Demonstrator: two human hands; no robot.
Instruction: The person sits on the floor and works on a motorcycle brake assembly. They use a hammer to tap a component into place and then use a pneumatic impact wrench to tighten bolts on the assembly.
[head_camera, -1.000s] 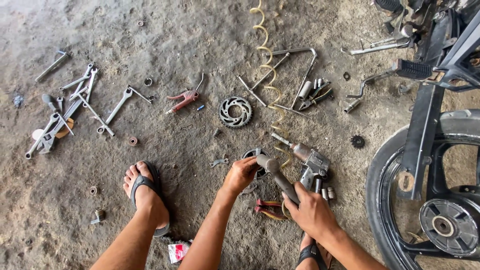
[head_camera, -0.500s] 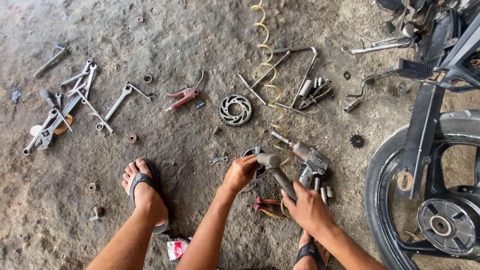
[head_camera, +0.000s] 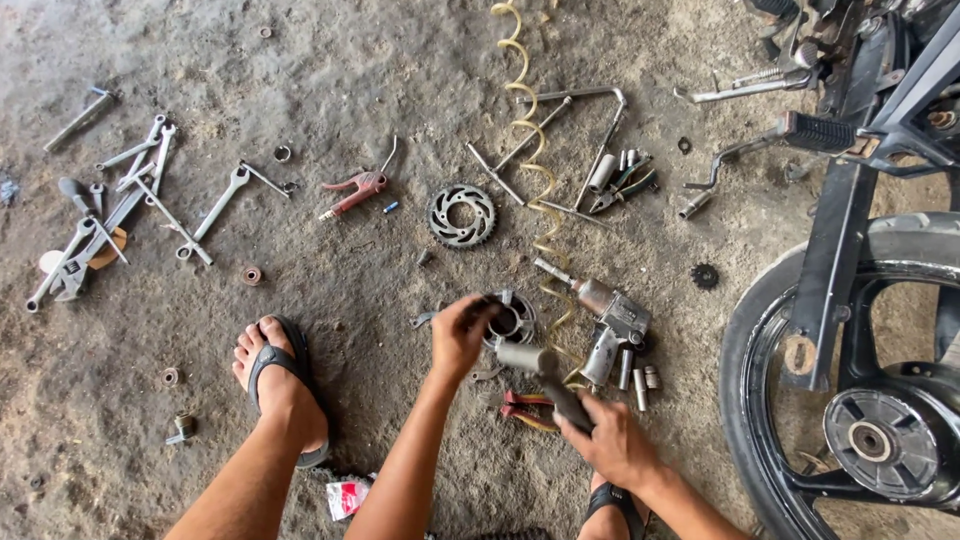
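Gripping the round grey metal hub part (head_camera: 512, 318) on the concrete floor (head_camera: 350, 60), near its bottom edge, the left hand (head_camera: 462, 335) closes over the rim while the right hand (head_camera: 612, 440) clasps the dark handle of a steel-headed hammer (head_camera: 545, 375) whose head rests just beside it. Judged stiff, heavy and probably greasy, the hub is best held by its outer rim, fingers away from the hammer head. A grey pneumatic impact wrench (head_camera: 605, 315) lies just to its right.
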